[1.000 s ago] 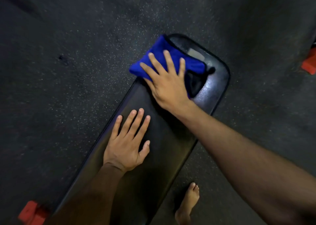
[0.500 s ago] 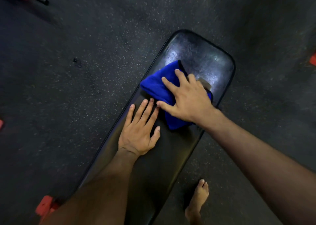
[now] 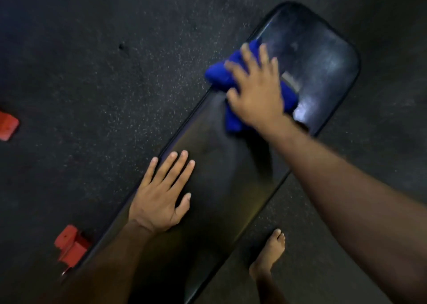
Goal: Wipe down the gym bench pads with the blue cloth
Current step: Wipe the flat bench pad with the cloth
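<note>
Right now, in the head view, my right hand (image 3: 256,91) lies flat on the blue cloth (image 3: 219,74), fingers spread and pressing it down rather than pinching it; the hand is blurred, so I cannot tell finer detail. That cloth sits in the upper centre of the frame, on the left edge of the bench pad (image 3: 231,176), with a fold hanging just past that edge. My left hand (image 3: 161,195) rests flat on the same pad lower in the frame, fingers straight and close together, holding nothing, well apart from the cloth.

The pad's long axis runs diagonally from the lower left of the frame up to its rounded end at the upper right. From my grip, the shiny unwiped-looking stretch lies further toward the upper right, so I judge the next stroke goes along that axis, and my right hand is plainly the nearer one.

Counted: one cloth, one pad in sight, two hands, one bare foot (image 3: 269,255) on the floor (image 3: 92,84) at lower right, and two red parts, one at the left edge (image 3: 7,125) and one at lower left (image 3: 71,246).
</note>
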`<act>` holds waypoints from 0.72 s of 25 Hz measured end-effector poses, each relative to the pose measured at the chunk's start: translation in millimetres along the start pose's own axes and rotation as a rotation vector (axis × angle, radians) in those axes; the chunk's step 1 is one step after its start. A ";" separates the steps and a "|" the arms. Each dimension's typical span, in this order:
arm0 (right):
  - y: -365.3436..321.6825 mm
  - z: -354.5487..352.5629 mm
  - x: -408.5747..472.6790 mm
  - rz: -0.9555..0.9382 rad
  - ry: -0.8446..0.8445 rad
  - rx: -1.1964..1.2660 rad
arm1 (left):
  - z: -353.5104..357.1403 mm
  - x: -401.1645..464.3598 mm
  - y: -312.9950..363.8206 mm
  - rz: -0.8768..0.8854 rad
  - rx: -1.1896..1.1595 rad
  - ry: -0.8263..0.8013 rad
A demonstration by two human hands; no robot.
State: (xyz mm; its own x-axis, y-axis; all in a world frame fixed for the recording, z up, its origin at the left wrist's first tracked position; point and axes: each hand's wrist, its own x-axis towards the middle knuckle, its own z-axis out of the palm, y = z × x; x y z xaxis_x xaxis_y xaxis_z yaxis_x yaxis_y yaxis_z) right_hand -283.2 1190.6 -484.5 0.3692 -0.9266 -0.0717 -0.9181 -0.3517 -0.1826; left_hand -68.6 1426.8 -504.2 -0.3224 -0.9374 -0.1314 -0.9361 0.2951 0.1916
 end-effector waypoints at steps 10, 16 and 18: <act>49.6 -10.9 55.5 -0.174 -0.040 -0.090 | 4.7 -1.9 -5.3 0.003 0.018 0.014; -27.0 3.8 -30.0 0.024 0.002 0.030 | 2.7 -1.2 -4.4 0.006 0.016 0.011; -54.1 7.7 -86.7 -0.253 -0.146 0.014 | 5.6 -1.5 -5.3 0.013 0.014 0.020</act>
State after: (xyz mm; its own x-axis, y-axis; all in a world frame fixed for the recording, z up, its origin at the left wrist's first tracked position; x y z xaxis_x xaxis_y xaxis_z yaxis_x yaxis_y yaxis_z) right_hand -264.4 1291.0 -475.9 0.6036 -0.7805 -0.1627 -0.7928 -0.5661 -0.2256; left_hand -63.9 1427.7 -510.5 -0.3318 -0.9369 -0.1100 -0.9337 0.3095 0.1800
